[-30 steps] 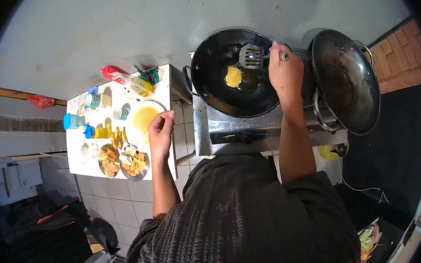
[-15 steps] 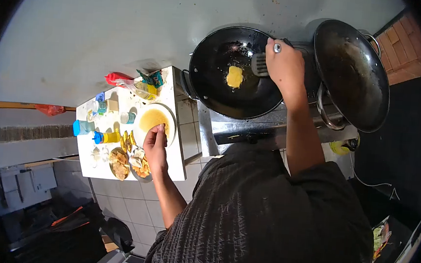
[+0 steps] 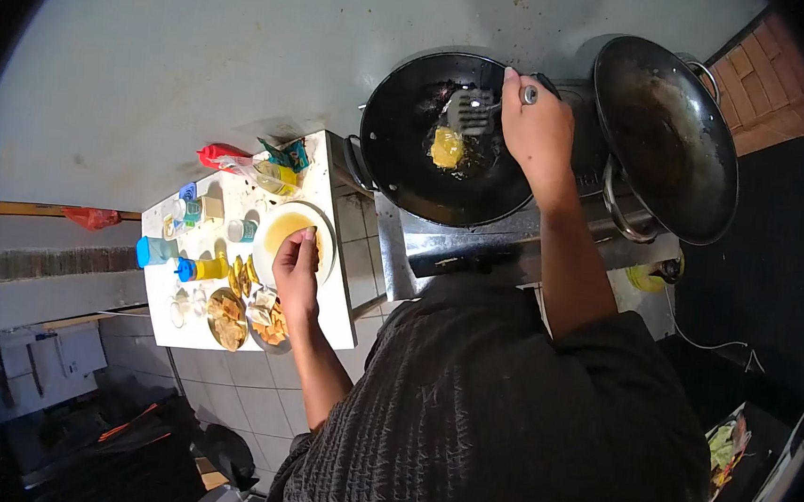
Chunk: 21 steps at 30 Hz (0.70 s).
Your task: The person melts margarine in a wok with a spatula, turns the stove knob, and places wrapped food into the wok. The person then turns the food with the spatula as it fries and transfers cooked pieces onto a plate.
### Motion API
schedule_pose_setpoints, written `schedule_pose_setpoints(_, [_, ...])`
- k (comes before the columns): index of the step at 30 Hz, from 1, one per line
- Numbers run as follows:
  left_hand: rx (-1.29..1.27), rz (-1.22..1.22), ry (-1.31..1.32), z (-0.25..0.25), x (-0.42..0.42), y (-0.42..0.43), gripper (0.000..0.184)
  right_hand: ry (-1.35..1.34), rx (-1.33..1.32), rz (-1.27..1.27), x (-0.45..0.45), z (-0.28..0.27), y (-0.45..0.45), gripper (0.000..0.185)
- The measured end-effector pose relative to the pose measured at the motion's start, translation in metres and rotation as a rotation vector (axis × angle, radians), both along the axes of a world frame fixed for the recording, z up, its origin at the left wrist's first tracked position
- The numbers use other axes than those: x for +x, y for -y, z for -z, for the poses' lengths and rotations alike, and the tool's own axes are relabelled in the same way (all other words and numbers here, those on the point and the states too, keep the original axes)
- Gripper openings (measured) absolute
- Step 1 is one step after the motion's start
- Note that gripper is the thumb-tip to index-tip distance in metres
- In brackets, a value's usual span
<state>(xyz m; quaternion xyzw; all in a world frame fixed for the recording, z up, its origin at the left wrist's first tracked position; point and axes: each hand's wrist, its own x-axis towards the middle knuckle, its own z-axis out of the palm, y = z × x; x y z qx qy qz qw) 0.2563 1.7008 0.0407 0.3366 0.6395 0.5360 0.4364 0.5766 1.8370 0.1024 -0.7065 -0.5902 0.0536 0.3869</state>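
Observation:
My right hand (image 3: 539,134) is closed around the handle of a slotted spatula (image 3: 470,112). The spatula's slotted head is inside a black wok (image 3: 398,175), just above a yellow, squarish piece of food (image 3: 447,148) frying in it; whether the two touch I cannot tell. My left hand (image 3: 297,279) is held over the edge of a white bowl (image 3: 266,257) of yellowish liquid. Its thumb and fingers are pinched together, and a small dark bit shows at the tips, too small to name.
A second large black pan (image 3: 666,140) with metal handles leans to the right. On the white table (image 3: 332,326) stand plates of fried pieces (image 3: 227,317), bananas (image 3: 241,278), a blue-capped yellow bottle (image 3: 202,268), jars and packets (image 3: 276,175). A metal stove (image 3: 421,252) supports the wok.
The spatula has moved left across the wok, toward the yellow piece of food. My left hand stays pinched by the bowl. The whole view has shifted slightly.

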Motion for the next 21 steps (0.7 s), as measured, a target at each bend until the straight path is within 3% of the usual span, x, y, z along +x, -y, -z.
schedule_pose_setpoints(2, [0.004, 0.005, -0.006, 0.001, -0.003, 0.000, 0.015, -0.033, 0.013, 0.045, -0.003, -0.001, 0.002, 0.043])
schedule_pose_setpoints(4, [0.015, 0.030, 0.012, 0.002, -0.005, 0.000, 0.016, 0.115, -0.069, 0.008, 0.001, 0.006, -0.001, 0.043])
schedule_pose_setpoints(7, [0.010, 0.038, -0.014, 0.003, -0.007, -0.002, 0.016, 0.015, -0.015, -0.022, 0.001, 0.003, -0.003, 0.043])
schedule_pose_setpoints(21, [0.022, 0.041, 0.036, 0.006, -0.013, -0.001, 0.017, 0.136, 0.012, 0.006, -0.003, 0.003, 0.000, 0.046])
